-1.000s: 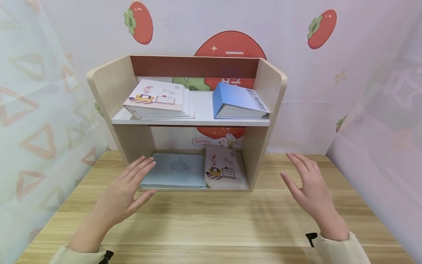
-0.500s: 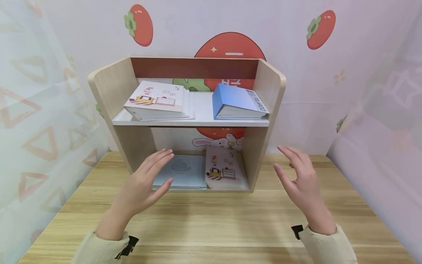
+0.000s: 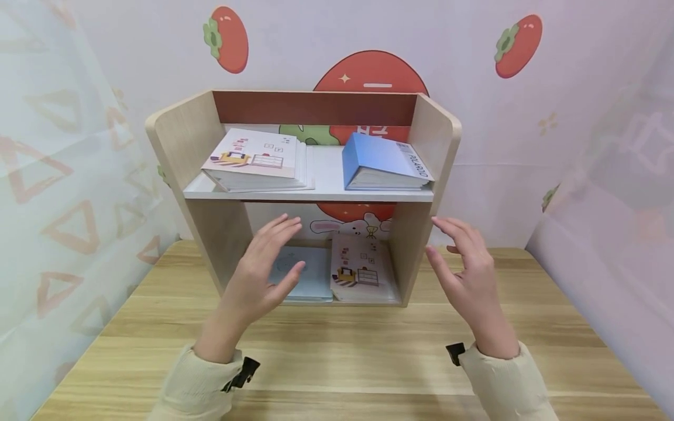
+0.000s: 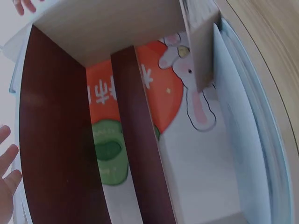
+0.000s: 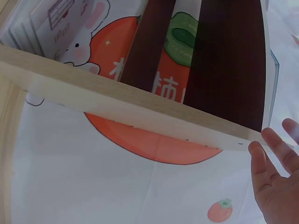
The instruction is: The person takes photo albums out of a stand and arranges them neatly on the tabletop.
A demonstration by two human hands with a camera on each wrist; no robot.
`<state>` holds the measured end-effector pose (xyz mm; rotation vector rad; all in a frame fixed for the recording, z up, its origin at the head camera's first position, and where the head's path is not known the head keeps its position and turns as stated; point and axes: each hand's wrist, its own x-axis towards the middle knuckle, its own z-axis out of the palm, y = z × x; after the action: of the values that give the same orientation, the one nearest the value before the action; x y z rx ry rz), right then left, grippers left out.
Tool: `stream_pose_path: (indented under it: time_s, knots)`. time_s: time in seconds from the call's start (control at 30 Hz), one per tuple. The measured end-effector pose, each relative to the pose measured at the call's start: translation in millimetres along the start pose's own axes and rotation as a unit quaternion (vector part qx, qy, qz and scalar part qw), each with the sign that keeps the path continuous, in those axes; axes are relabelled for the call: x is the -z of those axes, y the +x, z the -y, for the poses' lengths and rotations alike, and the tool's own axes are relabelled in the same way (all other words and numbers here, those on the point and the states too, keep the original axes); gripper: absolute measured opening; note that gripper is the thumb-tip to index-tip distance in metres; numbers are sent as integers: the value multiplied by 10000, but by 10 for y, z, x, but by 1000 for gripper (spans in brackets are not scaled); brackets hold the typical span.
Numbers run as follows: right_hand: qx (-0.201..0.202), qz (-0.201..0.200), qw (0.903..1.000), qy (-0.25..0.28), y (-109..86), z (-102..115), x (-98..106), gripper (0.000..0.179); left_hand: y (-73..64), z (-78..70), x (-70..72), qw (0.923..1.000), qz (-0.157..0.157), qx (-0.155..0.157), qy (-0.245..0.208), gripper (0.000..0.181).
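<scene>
While the left hand is hovering before the lower level of a two-tier bookshelf, the right hand is hovering just beside that bookshelf's right side panel. The left hand is holding nothing: its fingers are lying nearly straight and close together, with the thumb spreading well apart from them. The right hand is likewise gripping nothing, its fingers bending loosely and its thumb pointing up toward the panel. Whether either hand is touching the bookshelf, the views are not making plain.

The bookshelf is standing on a wood-grain table. On the upper level, a white illustrated album is lying at the left, and a blue album marked POLAROID is lying at the right, near the side panel. Below, a pale blue book is lying partly hidden behind the left hand, and a pale pink album is resting just to its right. Cream sleeves are covering both forearms, and a pale backdrop printed with red fruit is hanging behind the bookshelf.
</scene>
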<state>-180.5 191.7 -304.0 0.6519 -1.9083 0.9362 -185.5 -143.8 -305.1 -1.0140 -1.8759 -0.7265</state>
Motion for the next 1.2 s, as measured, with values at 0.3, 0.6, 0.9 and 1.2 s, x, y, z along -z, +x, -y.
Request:
stream_pose_path:
  time_s: [0.3,0.6,0.9,1.2]
  knots:
    - [-9,-140,9999,36,150,40,-56,50,238,-52,-171,9993,315,-100,-177,47]
    - [67,-240,9994,226,315,77,-120,54,468,-70,-353,9994,112,-309,71,47]
    - [-100,-23,9998,155,406,96,-126,60,680,-74,-432,9997,-161,-161,76,49]
    - [-410,293,9984,257,492,97,-149,64,802,-77,-482,9996,-116,246,-37,50]
